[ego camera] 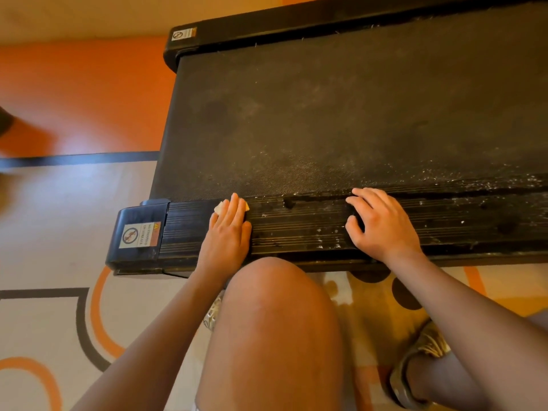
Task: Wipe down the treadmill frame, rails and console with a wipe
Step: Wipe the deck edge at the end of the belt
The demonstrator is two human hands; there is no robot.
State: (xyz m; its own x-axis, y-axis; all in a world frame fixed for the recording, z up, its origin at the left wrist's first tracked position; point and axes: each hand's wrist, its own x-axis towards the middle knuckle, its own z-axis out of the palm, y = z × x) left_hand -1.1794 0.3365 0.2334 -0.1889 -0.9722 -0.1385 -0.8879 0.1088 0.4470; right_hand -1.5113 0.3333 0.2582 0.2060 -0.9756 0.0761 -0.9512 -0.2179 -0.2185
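The black treadmill's near side rail [296,229] runs across the middle of the view, ribbed and flecked with white dust. My left hand [229,229] lies flat on the rail near its left end, fingers straight, pressing a small pale wipe [220,207] that peeks out past the fingertips. My right hand [379,222] rests on the same rail further right, fingers spread and slightly bent, holding nothing. The dusty black belt [341,120] lies beyond the rail, and the far rail [296,22] runs along the top.
A black end cap [138,232] with a warning sticker closes the rail's left end. My bare knee [275,321] is just in front of the rail, my sandalled foot [421,369] at lower right. Patterned orange, grey and black flooring [59,218] surrounds the treadmill.
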